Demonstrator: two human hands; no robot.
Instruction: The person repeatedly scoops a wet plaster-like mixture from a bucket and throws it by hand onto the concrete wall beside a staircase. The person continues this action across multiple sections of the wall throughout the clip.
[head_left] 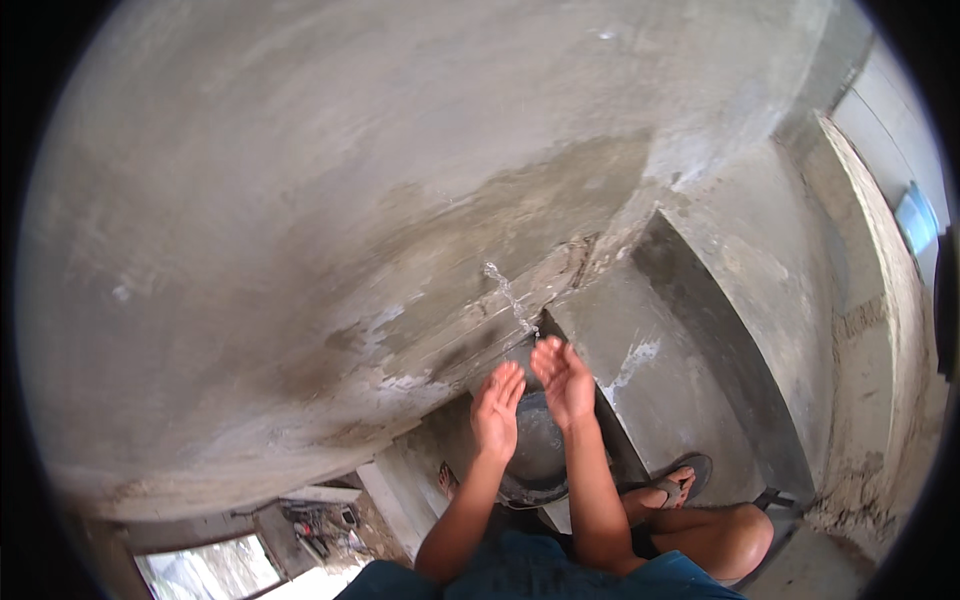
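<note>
Both palms are raised with their fingers extended, my left hand and, slightly higher to its right, my right hand, apart from each other. Nothing solid is in either hand. A clear spurt of water hangs in the air just beyond my fingertips, against the grey wall. Beneath and between my hands sits a dark round basin, partly hidden by my forearms.
A wall with damp patches rises ahead. A grey concrete step lies right of the basin, my sandalled foot on it. A blue plastic container is at far right. Assorted small items lie at lower left.
</note>
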